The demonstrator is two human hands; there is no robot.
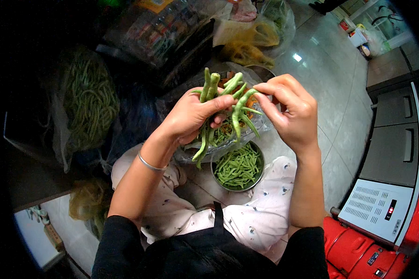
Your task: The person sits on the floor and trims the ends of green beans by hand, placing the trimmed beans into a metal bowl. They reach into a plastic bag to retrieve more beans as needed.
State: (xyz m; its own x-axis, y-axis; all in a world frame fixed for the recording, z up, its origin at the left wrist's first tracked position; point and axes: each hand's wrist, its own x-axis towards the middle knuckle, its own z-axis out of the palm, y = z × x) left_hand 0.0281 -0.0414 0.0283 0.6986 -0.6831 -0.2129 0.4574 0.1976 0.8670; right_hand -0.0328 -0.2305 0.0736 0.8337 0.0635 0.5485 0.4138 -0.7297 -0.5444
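A bunch of green beans (212,87) is gripped in my left hand (192,113), with bean ends sticking out above and below the fist. Thumb and forefinger of my right hand (291,108) pinch the tip of one curved green bean (240,108), which hangs just right of the bunch. Below both hands, a round metal bowl (263,171) holds many short bean pieces (236,165). Behind the bunch lies an open clear plastic bag (262,123) with bean trimmings (225,129) and orange scraps inside, partly hidden by my hands.
At left stands a clear bag of long green beans (90,101). Wrapped bottles (157,31) and yellow plastic bags (251,43) lie ahead on the tiled floor (335,90). Grey cabinets (391,146) and a red case (356,247) line the right side. A person's shoe (319,7) shows at top.
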